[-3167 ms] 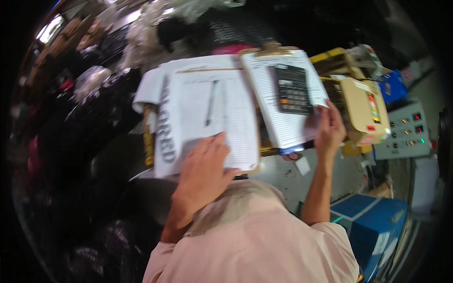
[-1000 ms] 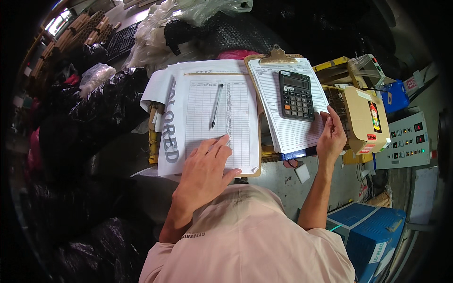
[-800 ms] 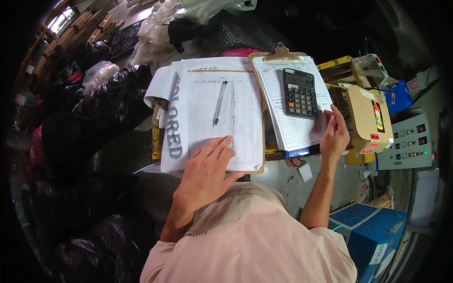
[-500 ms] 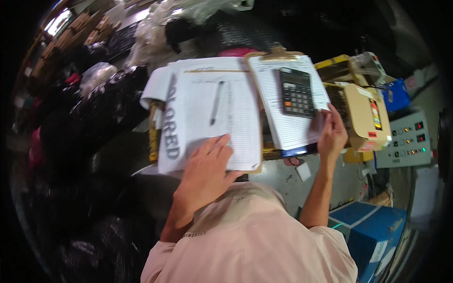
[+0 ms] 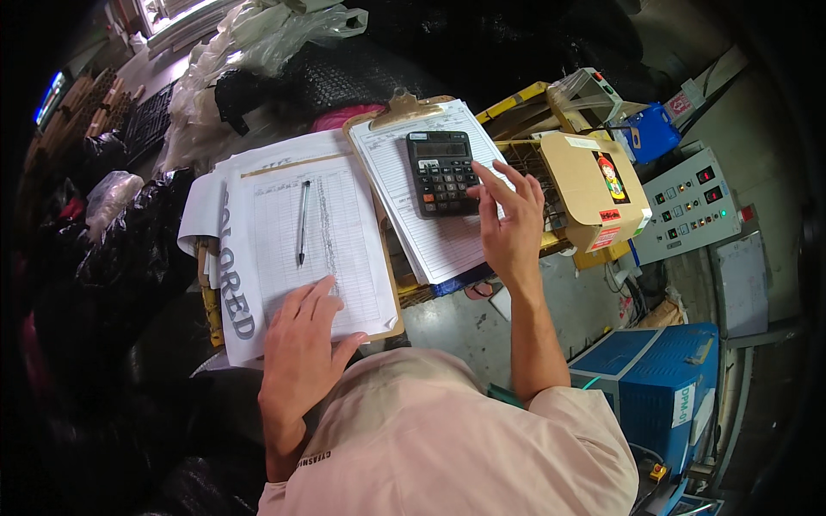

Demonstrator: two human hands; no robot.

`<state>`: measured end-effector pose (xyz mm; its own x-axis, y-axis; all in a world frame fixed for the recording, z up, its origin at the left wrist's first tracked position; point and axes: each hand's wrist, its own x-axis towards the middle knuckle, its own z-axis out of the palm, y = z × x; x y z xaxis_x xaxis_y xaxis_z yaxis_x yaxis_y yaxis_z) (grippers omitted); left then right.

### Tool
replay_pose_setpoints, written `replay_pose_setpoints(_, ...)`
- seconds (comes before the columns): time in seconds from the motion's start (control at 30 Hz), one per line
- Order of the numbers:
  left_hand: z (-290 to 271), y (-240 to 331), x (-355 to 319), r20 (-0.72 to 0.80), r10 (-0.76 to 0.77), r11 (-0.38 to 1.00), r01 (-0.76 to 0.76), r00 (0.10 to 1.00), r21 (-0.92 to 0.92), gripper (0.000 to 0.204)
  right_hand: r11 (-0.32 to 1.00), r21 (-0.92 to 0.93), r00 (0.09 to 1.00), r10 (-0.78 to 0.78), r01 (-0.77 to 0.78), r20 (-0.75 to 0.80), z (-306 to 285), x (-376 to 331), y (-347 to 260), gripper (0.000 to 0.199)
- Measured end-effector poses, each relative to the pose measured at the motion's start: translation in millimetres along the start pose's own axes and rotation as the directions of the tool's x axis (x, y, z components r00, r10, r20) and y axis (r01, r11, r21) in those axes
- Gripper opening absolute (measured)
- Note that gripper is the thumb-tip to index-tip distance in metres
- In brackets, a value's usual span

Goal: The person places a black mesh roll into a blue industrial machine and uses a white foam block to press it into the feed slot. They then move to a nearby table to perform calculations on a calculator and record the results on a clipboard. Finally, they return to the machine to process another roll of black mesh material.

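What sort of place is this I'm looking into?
Probably a factory or workshop floor, perhaps with storage: a control panel with lit indicators stands at the right, a blue cabinet with vent slots below it, and heaps of black plastic at the left.

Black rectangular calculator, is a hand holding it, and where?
Nothing's held: right hand at the right edge of the calculator, left hand on white lined paper.

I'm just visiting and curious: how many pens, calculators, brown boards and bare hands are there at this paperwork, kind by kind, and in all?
Pen: 1
Calculator: 1
Brown boards: 2
Left hand and right hand: 2
Total: 6
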<state>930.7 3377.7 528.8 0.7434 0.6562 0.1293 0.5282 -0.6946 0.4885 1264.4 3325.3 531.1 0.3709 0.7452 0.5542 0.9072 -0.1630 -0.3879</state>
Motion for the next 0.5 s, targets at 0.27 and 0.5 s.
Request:
replay_pose_setpoints(0.27, 2, -1, 0, -0.008, 0.022, 1.0, -0.022, 1.0, 0.008, 0.046, 0.996, 0.038, 0.991, -0.079, 0.076, 0.105, 26, 21, -10, 0.039)
replay_pose_setpoints(0.5, 3, -3, -2, 0.0, 0.003, 1.0, -0.003, 1.0, 0.004, 0.046, 0.994, 0.101, 0.992, -0.049, 0.037, 0.115, -5, -4, -13, 0.045)
